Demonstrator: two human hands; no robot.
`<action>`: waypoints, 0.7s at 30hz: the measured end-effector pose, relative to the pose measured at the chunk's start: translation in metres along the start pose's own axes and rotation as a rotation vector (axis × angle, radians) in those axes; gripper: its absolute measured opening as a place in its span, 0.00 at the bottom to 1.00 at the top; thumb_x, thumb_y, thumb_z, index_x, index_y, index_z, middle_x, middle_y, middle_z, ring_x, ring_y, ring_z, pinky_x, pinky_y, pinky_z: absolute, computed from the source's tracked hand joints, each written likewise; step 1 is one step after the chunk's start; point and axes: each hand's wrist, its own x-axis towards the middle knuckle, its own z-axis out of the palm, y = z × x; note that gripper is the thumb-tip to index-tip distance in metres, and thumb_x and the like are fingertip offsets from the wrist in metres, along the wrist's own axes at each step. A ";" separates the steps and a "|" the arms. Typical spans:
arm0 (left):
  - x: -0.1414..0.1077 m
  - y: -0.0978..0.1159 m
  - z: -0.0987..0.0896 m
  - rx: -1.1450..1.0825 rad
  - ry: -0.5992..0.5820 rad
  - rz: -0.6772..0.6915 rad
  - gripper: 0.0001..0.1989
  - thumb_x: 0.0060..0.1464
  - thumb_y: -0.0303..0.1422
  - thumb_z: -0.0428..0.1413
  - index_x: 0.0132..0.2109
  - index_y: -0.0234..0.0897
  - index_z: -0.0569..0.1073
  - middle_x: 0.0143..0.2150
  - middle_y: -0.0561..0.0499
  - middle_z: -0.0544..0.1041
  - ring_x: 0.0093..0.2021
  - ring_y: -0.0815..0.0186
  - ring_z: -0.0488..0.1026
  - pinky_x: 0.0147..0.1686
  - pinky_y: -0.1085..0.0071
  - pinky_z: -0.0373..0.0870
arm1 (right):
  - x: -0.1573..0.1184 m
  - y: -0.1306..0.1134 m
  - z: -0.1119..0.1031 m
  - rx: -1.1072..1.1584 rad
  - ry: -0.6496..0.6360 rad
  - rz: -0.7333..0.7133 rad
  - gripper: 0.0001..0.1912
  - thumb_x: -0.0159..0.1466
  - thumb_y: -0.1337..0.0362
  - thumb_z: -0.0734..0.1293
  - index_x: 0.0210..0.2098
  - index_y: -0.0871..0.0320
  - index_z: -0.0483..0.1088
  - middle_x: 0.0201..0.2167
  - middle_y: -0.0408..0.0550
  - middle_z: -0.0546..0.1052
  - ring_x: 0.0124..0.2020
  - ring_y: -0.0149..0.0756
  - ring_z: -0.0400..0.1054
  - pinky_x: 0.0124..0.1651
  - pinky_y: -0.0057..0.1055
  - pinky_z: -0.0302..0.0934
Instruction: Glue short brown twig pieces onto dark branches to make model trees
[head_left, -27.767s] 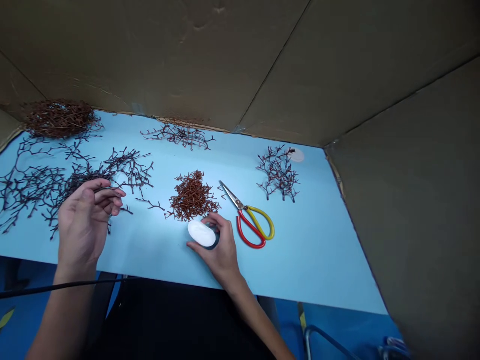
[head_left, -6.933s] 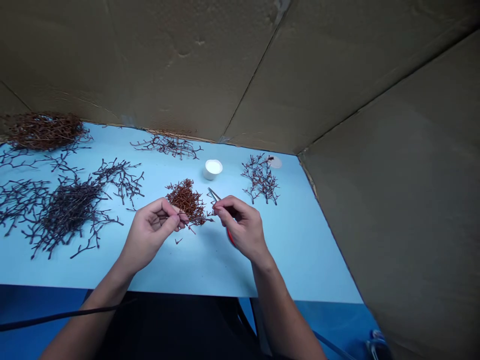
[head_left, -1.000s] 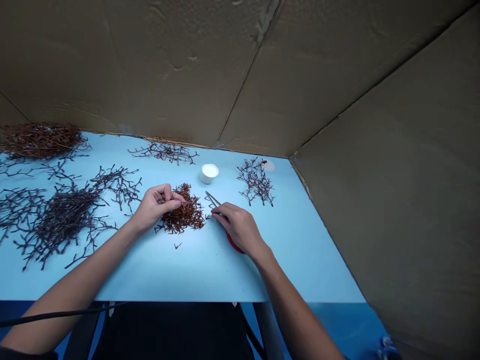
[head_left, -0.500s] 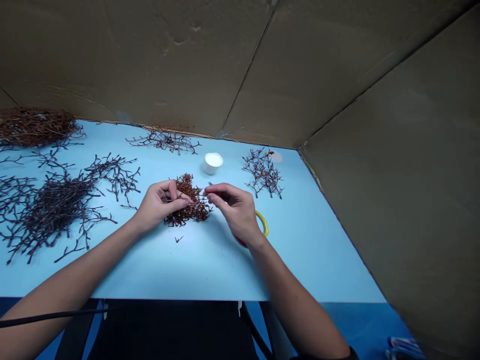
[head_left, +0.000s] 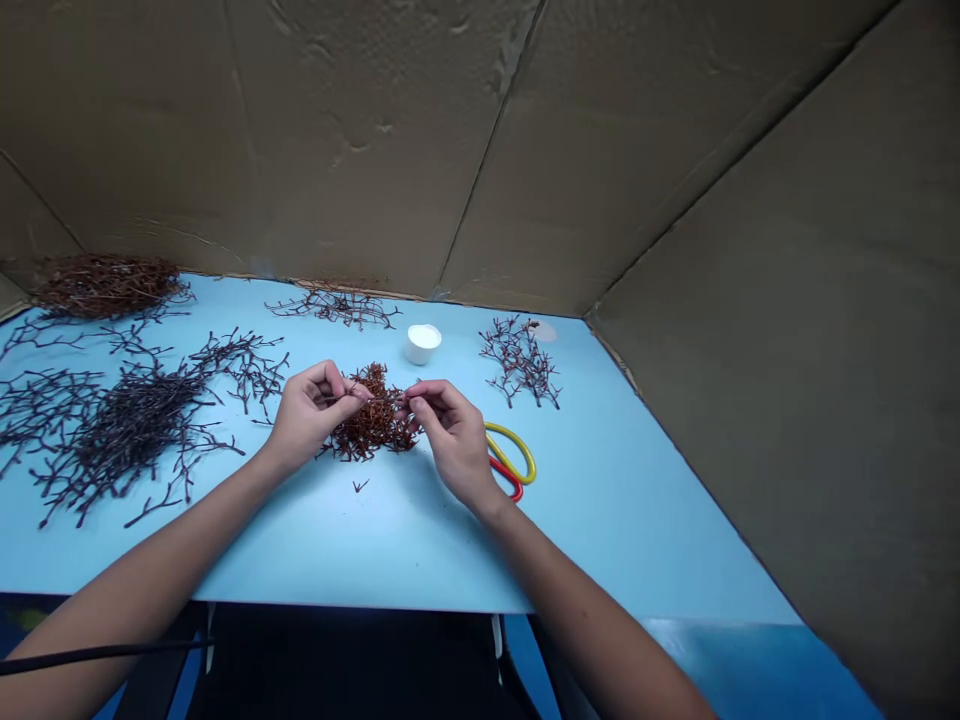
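Over a pile of small reddish-brown twig pieces [head_left: 369, 432], my left hand [head_left: 311, 412] pinches a thin brown twig [head_left: 380, 399] between thumb and fingers. My right hand [head_left: 450, 440] faces it, thumb and fingertips closed on the twig's other end. The twig is thin and partly hidden by the fingers. Just right of my right hand lie scissors with a yellow and red handle [head_left: 517, 462]; their blades are hidden. One small V-shaped piece [head_left: 361, 487] rests on the table in front of the pile.
Dark branched twigs [head_left: 139, 415] spread over the left of the blue table [head_left: 637, 540]. Behind them is a reddish-brown twig bundle [head_left: 109, 285]. Thin twigs [head_left: 334, 303], a white cup [head_left: 424, 343] and more branched twigs [head_left: 520, 360] stand farther back. Cardboard walls [head_left: 337, 150] enclose the back and right.
My right hand has come slightly lower and closer to my left hand, and more of the scissors' handle shows. The camera view has shifted a little, so the table's things appear lower.
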 end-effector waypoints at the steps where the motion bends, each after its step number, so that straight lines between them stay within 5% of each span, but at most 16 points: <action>1: 0.000 0.000 0.000 0.003 0.004 0.002 0.17 0.51 0.32 0.69 0.30 0.41 0.65 0.32 0.49 0.85 0.40 0.59 0.85 0.44 0.63 0.81 | -0.001 0.001 0.001 -0.023 0.003 -0.018 0.12 0.72 0.53 0.71 0.45 0.55 0.75 0.38 0.47 0.83 0.39 0.38 0.81 0.39 0.32 0.75; 11: -0.005 -0.003 0.003 -0.010 -0.067 0.001 0.21 0.50 0.37 0.72 0.31 0.41 0.65 0.34 0.48 0.85 0.39 0.61 0.84 0.44 0.64 0.80 | -0.010 0.009 0.006 -0.214 0.051 -0.214 0.07 0.73 0.61 0.70 0.47 0.55 0.80 0.38 0.47 0.85 0.38 0.38 0.80 0.45 0.35 0.74; 21: -0.007 -0.003 0.002 -0.110 -0.111 -0.162 0.25 0.47 0.38 0.75 0.32 0.39 0.64 0.33 0.51 0.84 0.34 0.67 0.76 0.39 0.71 0.72 | -0.015 -0.002 0.014 -0.395 0.057 -0.523 0.07 0.72 0.71 0.69 0.44 0.55 0.80 0.40 0.48 0.85 0.42 0.39 0.80 0.48 0.38 0.74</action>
